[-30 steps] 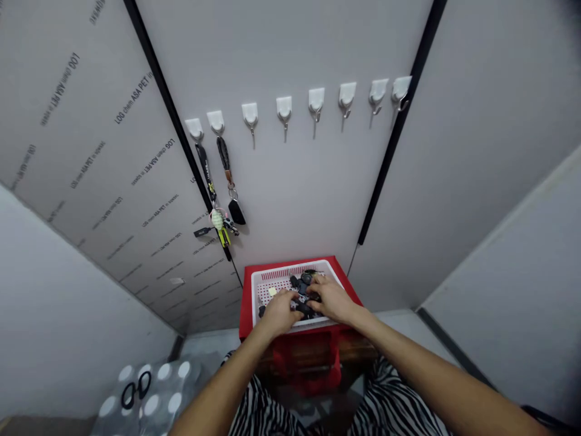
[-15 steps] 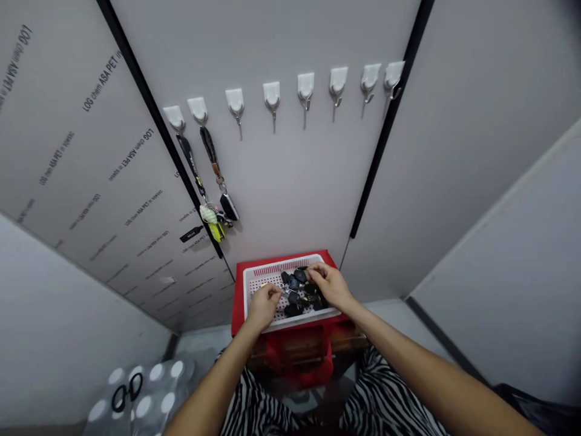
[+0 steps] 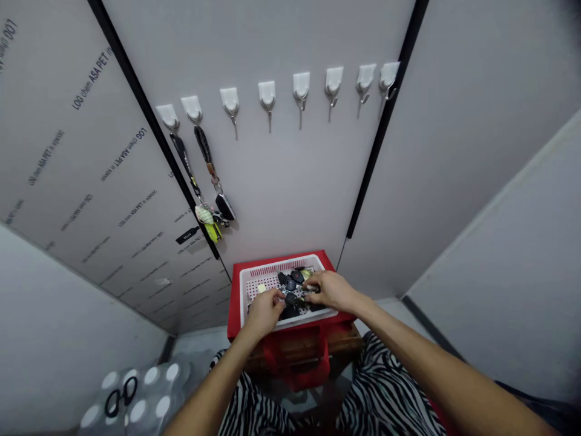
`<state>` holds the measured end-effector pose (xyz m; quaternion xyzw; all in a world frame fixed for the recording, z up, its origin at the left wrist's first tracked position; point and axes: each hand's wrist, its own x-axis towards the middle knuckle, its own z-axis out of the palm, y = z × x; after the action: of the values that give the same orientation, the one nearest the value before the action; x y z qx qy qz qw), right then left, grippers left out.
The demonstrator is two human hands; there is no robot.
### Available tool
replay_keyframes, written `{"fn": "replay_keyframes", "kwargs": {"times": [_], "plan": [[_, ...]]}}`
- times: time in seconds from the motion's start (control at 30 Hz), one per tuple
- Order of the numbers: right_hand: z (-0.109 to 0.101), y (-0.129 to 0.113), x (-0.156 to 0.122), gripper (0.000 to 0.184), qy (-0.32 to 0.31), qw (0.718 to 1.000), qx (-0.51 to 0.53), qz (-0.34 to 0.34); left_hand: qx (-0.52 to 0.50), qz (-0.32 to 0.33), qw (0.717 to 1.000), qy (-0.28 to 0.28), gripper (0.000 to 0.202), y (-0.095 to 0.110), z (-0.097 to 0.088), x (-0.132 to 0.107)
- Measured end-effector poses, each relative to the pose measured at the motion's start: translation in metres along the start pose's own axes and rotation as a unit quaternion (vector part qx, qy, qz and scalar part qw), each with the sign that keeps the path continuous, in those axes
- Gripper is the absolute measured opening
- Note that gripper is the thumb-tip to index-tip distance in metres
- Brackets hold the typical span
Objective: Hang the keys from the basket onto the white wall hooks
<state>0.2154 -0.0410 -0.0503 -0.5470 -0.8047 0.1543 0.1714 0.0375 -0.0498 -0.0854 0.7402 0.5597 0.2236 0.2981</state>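
A white plastic basket (image 3: pixel 244 303) with a perforated floor holds several dark car keys (image 3: pixel 291 283), most of them bunched in its middle and right. My left hand (image 3: pixel 264 313) is at the basket's near left part, thumb and fingers pinched beside the keys; what is between them is too small to make out. Over the right part of the pile, my right hand (image 3: pixel 334 290) reaches in from the right. Its thumb and fingers are parted and bent around dark keys, partly hiding them. A pale yellow piece (image 3: pixel 261 288) lies at the basket's left.
Under the basket is a red bag (image 3: pixel 235 303) on a wooden stool (image 3: pixel 342 340). Several white hooks (image 3: pixel 267 92) line the wall ahead. A black-strapped key (image 3: pixel 226 206) and a yellow-green key bunch (image 3: pixel 211 225) hang at left. Bottles (image 3: pixel 136 412) stand on the floor, lower left.
My right hand has come down and nearer over the keys, its fingers parting. Some keys in the pile have shifted. My left hand stays pinched near the same place. The view has shifted slightly.
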Motion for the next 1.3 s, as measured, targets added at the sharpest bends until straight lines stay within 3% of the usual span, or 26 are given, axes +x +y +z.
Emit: {"fn": "replay_keyframes", "kwargs": {"times": [0.1,0.23,0.37,0.5,0.57,0.73,0.83,0.93,1.03,1.2,1.3], "plan": [[0.005,-0.009,0.0,0.025,-0.058,0.992,-0.105,-0.038,-0.008,0.0,1.0,-0.015,0.015,0.002,0.0,0.0],[0.017,-0.017,0.005,0.015,-0.069,0.989,-0.124,-0.027,-0.031,0.006,0.999,-0.02,0.014,0.002,0.0,-0.001],[0.014,-0.014,0.009,0.011,-0.006,1.0,0.01,-0.018,-0.054,-0.006,0.998,-0.016,0.014,0.001,-0.001,-0.001],[-0.004,-0.014,0.016,0.017,0.044,0.978,0.198,0.04,-0.066,0.0,0.998,-0.009,0.014,0.002,-0.002,0.001],[-0.011,-0.015,0.019,0.018,0.047,0.974,0.218,0.042,-0.057,0.013,0.998,0.001,0.014,0.004,-0.003,0.001],[-0.008,-0.015,0.017,0.016,-0.016,0.999,0.028,0.023,-0.034,0.019,0.999,0.009,0.019,0.006,-0.002,-0.003],[0.004,-0.018,0.014,0.021,-0.057,0.993,-0.103,0.02,-0.037,0.016,0.999,0.013,0.025,0.004,0.0,-0.003],[0.015,-0.023,0.013,0.018,-0.051,0.984,-0.173,0.007,-0.043,0.01,0.999,0.004,0.026,0.003,-0.001,-0.001],[0.016,-0.026,0.012,0.015,-0.035,0.985,-0.167,-0.007,-0.054,0.012,0.998,-0.012,0.023,0.003,-0.003,-0.001],[-0.003,-0.029,0.002,0.021,0.017,0.994,-0.102,0.027,-0.087,-0.014,0.996,-0.034,0.022,0.007,-0.005,-0.005],[-0.012,-0.024,-0.003,0.021,0.053,0.997,-0.042,0.046,-0.057,-0.014,0.998,-0.011,0.018,0.016,-0.006,-0.003]]}}
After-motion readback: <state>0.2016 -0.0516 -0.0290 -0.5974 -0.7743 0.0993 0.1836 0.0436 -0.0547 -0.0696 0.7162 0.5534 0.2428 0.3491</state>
